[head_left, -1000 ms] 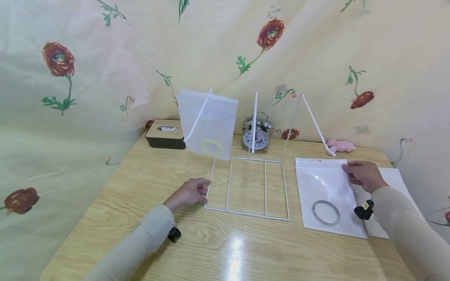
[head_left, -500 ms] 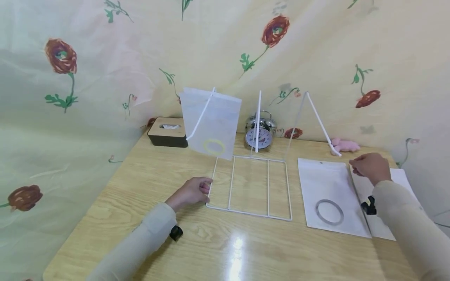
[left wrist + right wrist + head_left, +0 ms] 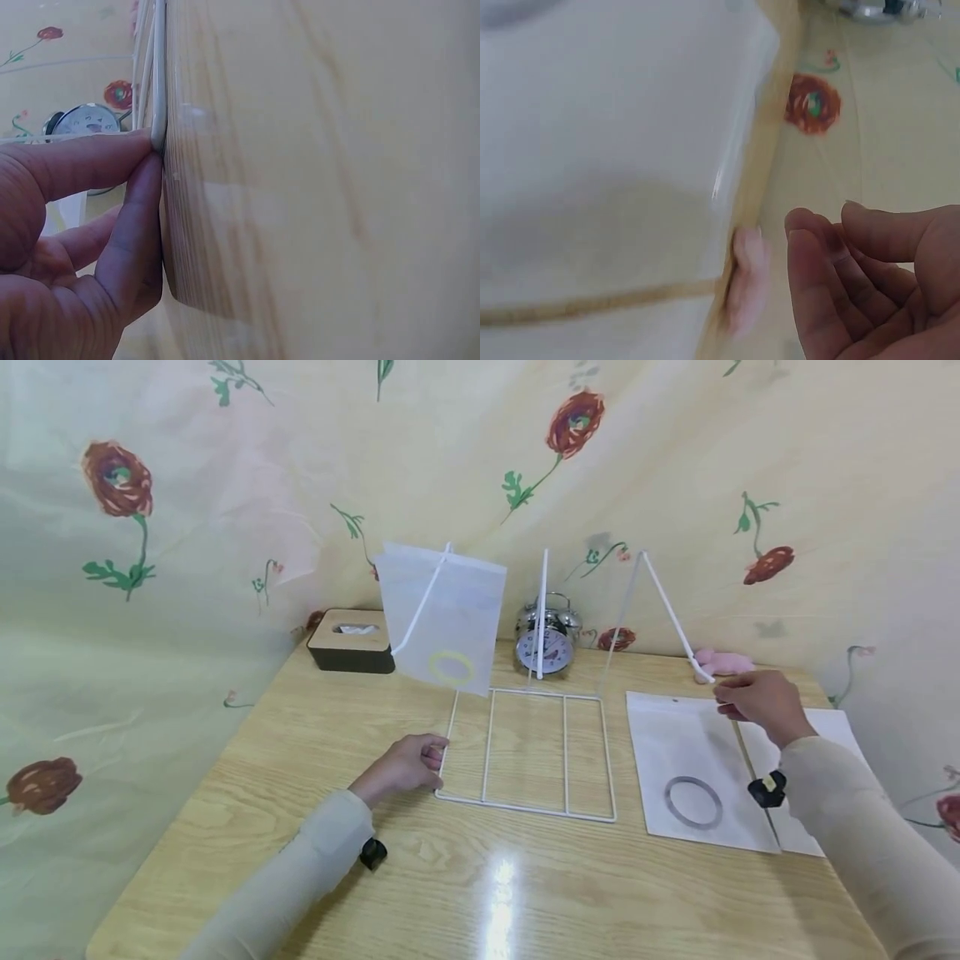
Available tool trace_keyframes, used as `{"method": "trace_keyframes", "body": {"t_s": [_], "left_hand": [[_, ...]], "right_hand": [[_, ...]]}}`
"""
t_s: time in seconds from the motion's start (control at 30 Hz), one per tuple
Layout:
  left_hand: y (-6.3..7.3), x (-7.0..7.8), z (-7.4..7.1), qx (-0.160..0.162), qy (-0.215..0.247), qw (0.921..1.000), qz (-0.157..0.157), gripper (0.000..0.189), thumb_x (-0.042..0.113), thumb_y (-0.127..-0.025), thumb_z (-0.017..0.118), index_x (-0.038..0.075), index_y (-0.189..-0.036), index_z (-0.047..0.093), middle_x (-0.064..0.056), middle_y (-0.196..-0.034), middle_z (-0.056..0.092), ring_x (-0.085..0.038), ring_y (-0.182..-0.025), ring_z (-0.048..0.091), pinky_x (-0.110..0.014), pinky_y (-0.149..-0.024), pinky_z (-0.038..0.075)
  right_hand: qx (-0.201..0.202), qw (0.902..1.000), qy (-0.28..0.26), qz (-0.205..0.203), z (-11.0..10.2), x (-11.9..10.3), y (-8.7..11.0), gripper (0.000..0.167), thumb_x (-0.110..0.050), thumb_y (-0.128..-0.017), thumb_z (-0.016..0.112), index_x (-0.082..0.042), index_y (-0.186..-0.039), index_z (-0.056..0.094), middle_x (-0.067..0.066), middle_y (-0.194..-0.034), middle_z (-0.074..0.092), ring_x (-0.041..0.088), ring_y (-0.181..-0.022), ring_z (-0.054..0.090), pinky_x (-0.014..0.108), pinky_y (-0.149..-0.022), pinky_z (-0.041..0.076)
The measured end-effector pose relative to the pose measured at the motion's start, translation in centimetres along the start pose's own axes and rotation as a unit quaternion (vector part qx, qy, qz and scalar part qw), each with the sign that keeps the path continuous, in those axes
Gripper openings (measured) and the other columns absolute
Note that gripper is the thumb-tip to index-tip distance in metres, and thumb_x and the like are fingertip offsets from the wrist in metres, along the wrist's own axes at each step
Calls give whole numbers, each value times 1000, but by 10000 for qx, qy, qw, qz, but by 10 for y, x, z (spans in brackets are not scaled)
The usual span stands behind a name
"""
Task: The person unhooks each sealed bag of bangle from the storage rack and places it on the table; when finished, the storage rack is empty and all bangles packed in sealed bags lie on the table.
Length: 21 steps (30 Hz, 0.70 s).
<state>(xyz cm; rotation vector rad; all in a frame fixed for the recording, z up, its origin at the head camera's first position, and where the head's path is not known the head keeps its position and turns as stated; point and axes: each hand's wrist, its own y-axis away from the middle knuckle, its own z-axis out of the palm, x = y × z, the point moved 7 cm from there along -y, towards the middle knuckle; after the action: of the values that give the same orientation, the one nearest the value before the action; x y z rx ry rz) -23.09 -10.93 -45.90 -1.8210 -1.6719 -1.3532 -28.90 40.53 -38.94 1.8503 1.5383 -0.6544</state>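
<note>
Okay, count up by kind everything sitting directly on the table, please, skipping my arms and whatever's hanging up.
White wire rack: 1
Flat white packets: 2 visible, one partly hidden by the right sleeve
Tissue box: 1
Alarm clock: 1
Pink toy: 1
Total: 6

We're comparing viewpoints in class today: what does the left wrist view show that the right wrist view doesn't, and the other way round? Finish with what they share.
Only the left wrist view: the left hand, holding a bar of the white wire rack, and the dial of the metal clock.

Only the right wrist view: the right hand, the blurred pink toy and the white bag lying on the table.

Both: the wooden table and flowered backdrop. A shiny metal part, apparently the clock's, is cut off at the right wrist view's top.
</note>
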Motion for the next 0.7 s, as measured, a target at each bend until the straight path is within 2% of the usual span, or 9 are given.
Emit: {"method": "trace_keyframes", "body": {"t_s": [0.1, 0.23, 0.4, 0.5, 0.6, 0.7], "left_hand": [[0, -1, 0, -27, 37, 10000, 7, 74, -10, -75, 80, 6, -142, 55, -6, -111, 59, -20, -101, 59, -30, -85, 55], [0, -2, 1, -61, 44, 10000, 50, 73, -10, -76, 80, 5, -142, 54, -7, -112, 58, -20, -101, 59, -30, -85, 55], [0, -2, 1, -65, 57, 10000, 45, 73, -10, -76, 80, 6, -142, 54, -7, -112, 59, -20, -102, 59, -30, -85, 55], [1, -1, 0, -51, 58, 9999, 64, 73, -10, -76, 80, 6, -142, 55, -7, -112, 58, -21, -102, 59, -30, -85, 55], [1, 0, 0, -63, 26, 10000, 52, 73, -10, -76, 79, 6, -142, 54, -7, -112, 58, -21, -102, 59, -30, -85, 55], [1, 0, 1, -105, -6, 9999, 14, 73, -10, -76, 79, 6, -143, 53, -7, -112, 58, -21, -101, 58, -30, -85, 55]], "right_hand": [[-256, 9994, -45, -240, 19, -12, 6, 39, -10, -98, 59, 20, -123, 55, 17, -94, 71, 10, -72, 68, 26, -66, 60], [-814, 9960, -314, -205, 53, -21, 16, 42, -9, -99, 60, 20, -127, 51, 23, -102, 69, 14, -79, 69, 28, -71, 60], [-1448, 9853, -905, 81, 93, -33, 33, 50, -8, -98, 62, 20, -134, 43, 18, -102, 69, 18, -84, 69, 34, -77, 61], [-1626, 9802, -1127, 115, 112, -43, 43, 50, -7, -96, 63, 20, -133, 43, 15, -98, 69, 20, -83, 70, 38, -77, 61], [-1732, 9790, -1071, 108, 127, -49, 49, 47, -5, -94, 64, 19, -130, 47, 13, -92, 70, 21, -80, 69, 39, -74, 61], [-1746, 9818, -727, 192, 141, -50, 52, 46, -9, -92, 68, 15, -127, 51, 10, -86, 70, 19, -75, 68, 37, -69, 61]]}}
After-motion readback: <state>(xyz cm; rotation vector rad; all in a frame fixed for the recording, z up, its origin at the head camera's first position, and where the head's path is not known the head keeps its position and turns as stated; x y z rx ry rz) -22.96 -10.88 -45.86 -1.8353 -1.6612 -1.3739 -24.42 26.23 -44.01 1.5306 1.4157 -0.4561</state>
